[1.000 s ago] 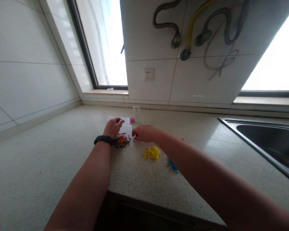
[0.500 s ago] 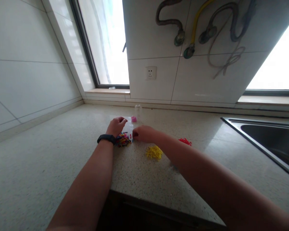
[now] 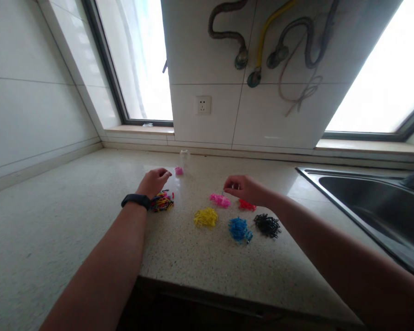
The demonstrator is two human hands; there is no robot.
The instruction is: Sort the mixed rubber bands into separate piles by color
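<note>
My left hand (image 3: 154, 181), with a dark band on its wrist, is closed in a pinch just above a mixed-colour pile (image 3: 162, 201) of small pieces that look like rubber bands. Whatever its fingertips hold is too small to name. Over the gap between a pink pile (image 3: 220, 200) and a red pile (image 3: 247, 205) hovers my right hand (image 3: 243, 187), its thumb and fingers pinched together. What it holds cannot be made out. Nearer the counter's front lie a yellow pile (image 3: 206, 217), a blue pile (image 3: 239, 230) and a black pile (image 3: 267, 225).
Behind the left hand, a clear plastic container (image 3: 185, 157) stands by a small pink object (image 3: 178, 170). A steel sink (image 3: 307, 174) is set into the speckled counter (image 3: 189, 257) on the right. Hoses and a socket (image 3: 203, 105) are on the tiled wall.
My right hand has moved right, from beside the mixed pile to above the pink and red piles. The left hand keeps its place at the mixed pile. The view has turned slightly right.
</note>
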